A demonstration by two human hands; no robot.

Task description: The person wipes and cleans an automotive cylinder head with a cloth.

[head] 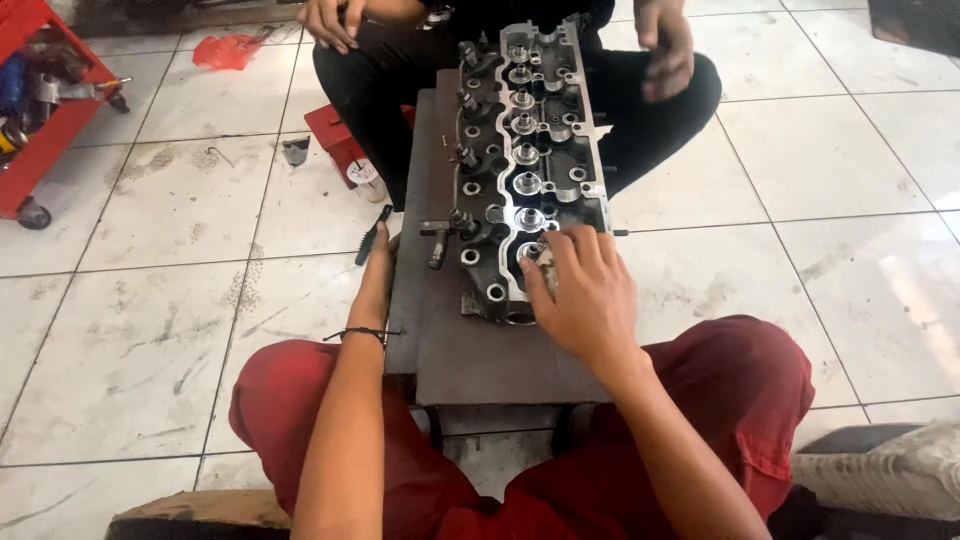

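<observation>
Red trousers [700, 420] fill the bottom of my view, knees spread either side of a low grey desk [500, 350] that stands on the white tiled floor [150, 300]. On the desk lies an engine cylinder head [525, 160], its long side running away from me, with a row of valve springs [525, 125] down its middle. My right hand [585, 285] rests on the near end of the cylinder head, fingers curled down over the nearest valve spring, gripping at it; what lies under the fingertips is hidden from me. My left hand [378, 265] sits at the desk's left edge, fingers out of sight behind the edge, so I cannot tell whether it is clenched or slack; a thin dark cord [362, 333] circles that wrist. Just beside that hand a black-handled tool [373, 235] lies on the floor. Across the desk sits another person in black trousers [380, 90], both hands [665, 45] loose above the knees. A small red box [335, 140] stands by that person's leg, and a red tool cart [45, 110] stands at far left.
</observation>
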